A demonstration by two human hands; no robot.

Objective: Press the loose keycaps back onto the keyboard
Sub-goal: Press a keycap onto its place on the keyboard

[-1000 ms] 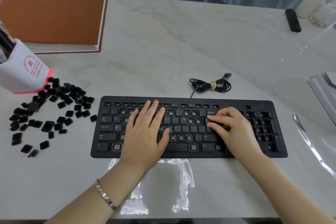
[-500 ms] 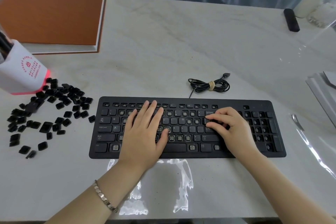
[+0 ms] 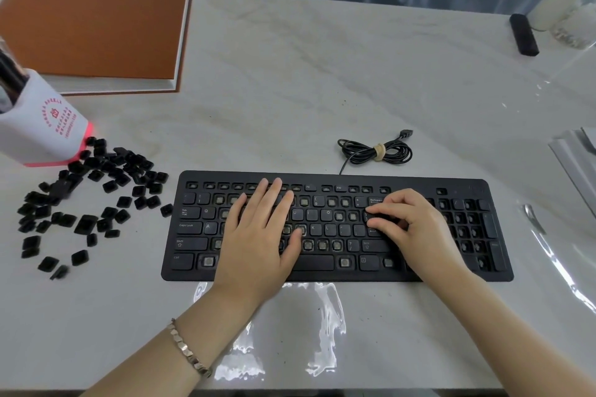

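Note:
The black keyboard [image 3: 322,271] lies at the near middle of the table, with many bare switch sockets among the seated keys. A scatter of loose black keycaps [image 3: 93,200] lies on the table to its left. My left hand [image 3: 261,235] rests flat on the keyboard's left half, fingers straight and spread over the upper rows. My right hand [image 3: 409,226] sits over the right end of the letter block. Its bent index and middle fingertips press down on the keys just below Backspace. What lies under those fingertips is hidden.
A white pen holder [image 3: 38,129] stands at the left edge beside the keycaps, with a brown book [image 3: 93,22] behind it. The keyboard's coiled cable [image 3: 375,151] lies just beyond the keyboard. A black stick-like device [image 3: 524,34] sits far right; grey trays [image 3: 577,164] are at the right edge.
Hardly anything differs. Both hands stay where they were on the keyboard, and the right fingertips keep pressing the same spot below Backspace.

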